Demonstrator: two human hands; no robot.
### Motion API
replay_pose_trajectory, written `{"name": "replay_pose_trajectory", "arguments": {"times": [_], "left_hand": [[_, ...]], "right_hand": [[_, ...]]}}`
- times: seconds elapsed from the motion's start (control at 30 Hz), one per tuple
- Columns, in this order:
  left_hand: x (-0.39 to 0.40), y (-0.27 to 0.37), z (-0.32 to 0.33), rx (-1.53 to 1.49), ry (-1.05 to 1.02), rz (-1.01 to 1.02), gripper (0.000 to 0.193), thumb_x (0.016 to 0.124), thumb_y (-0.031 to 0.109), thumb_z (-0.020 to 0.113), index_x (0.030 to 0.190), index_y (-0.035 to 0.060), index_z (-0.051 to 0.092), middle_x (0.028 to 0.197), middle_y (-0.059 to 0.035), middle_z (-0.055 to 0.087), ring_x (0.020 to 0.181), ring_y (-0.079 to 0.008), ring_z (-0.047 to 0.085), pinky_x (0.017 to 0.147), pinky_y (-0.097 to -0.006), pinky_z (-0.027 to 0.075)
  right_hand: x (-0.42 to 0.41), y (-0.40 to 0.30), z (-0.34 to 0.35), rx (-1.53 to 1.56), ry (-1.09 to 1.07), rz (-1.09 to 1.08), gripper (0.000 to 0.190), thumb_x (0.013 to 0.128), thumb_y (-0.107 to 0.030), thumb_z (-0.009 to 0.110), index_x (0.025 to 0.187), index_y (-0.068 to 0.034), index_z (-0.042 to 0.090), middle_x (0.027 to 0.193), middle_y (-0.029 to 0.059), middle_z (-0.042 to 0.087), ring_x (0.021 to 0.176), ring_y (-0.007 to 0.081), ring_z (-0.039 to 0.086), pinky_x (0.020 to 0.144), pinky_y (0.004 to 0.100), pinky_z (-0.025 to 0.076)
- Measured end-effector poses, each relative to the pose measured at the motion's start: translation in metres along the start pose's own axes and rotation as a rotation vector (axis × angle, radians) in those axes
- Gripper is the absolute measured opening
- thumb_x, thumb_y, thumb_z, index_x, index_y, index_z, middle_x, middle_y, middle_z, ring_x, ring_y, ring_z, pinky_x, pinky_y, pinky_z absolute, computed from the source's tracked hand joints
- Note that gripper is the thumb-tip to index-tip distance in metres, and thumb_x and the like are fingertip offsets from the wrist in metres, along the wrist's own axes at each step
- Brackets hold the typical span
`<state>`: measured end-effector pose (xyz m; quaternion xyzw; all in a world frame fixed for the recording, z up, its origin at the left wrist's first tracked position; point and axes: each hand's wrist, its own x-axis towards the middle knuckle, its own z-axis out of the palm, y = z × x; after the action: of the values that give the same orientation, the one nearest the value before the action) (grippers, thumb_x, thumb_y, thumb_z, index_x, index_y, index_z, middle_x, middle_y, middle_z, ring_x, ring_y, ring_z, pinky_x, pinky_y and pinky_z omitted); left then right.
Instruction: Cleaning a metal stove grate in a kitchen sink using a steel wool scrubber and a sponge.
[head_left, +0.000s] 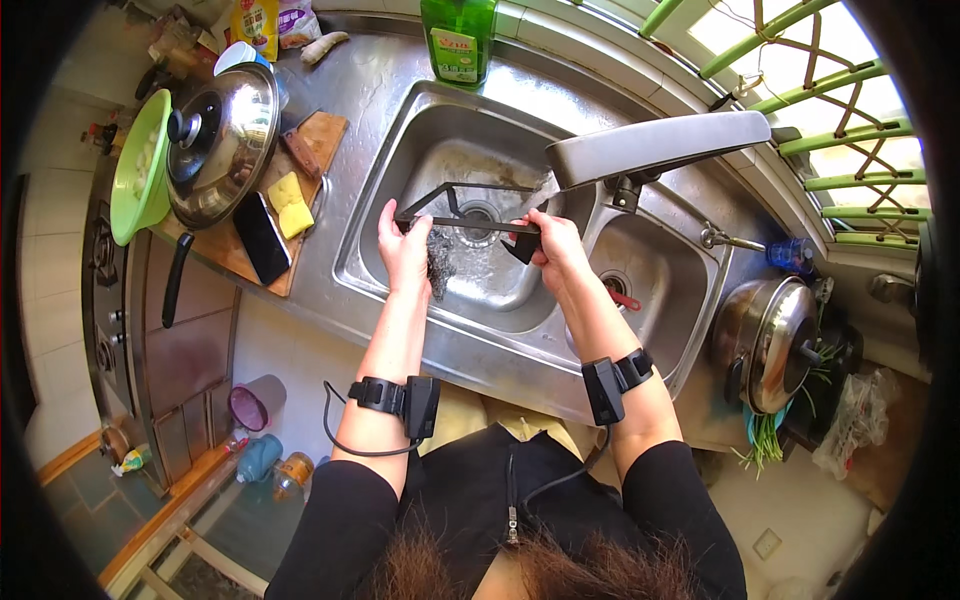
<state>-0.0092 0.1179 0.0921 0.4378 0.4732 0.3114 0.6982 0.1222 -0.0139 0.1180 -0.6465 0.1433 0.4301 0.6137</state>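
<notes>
Over the larger basin of a steel double sink (517, 319), I hold a black metal rack (472, 223) with angled legs, possibly a stove pan support. My left hand (405, 244) grips its left end, thumb on top. A steel-wool scrubber (439, 264) hangs at that hand's inner side, partly hidden by the fingers. My right hand (556, 244) is closed around the rack's right end, near a bent leg. Water (541, 193) runs from the wide faucet (660, 146) beside the rack's right side. The drain (478, 225) shows below the bars.
A green detergent bottle (457, 45) stands behind the basin. Left are a cutting board (330, 139), a knife (301, 152), yellow sponge (290, 205), phone (262, 238) and lidded pan (225, 142). A red-handled item (624, 298) lies in the smaller basin; a steel pot (772, 345) stands right.
</notes>
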Motion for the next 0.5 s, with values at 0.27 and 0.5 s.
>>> {"name": "replay_pose_trajectory", "arguments": {"times": [0.27,0.5], "left_hand": [[-0.052,-0.021,0.038,0.272,0.108,-0.014,0.064,0.073,0.013,0.073,0.124,-0.0003,0.037,0.113,-0.0146,0.047,0.104,-0.0207,0.047,0.084,-0.0280,0.041],[-0.071,0.000,0.071,-0.444,-0.311,-0.373,0.041,0.079,0.010,0.068,0.113,0.0037,0.047,0.103,-0.0057,0.060,0.099,-0.0145,0.054,0.085,-0.0284,0.044]], "right_hand": [[0.008,0.015,-0.010,0.205,-0.038,-0.225,0.013,0.088,-0.017,0.053,0.084,-0.005,0.056,0.077,0.0089,0.066,0.059,0.0090,0.056,0.051,0.0206,0.041],[-0.016,0.009,0.003,0.315,-0.179,-0.405,0.013,0.088,-0.015,0.055,0.085,-0.002,0.052,0.079,0.0080,0.063,0.068,0.0105,0.056,0.066,0.0231,0.044]]}}
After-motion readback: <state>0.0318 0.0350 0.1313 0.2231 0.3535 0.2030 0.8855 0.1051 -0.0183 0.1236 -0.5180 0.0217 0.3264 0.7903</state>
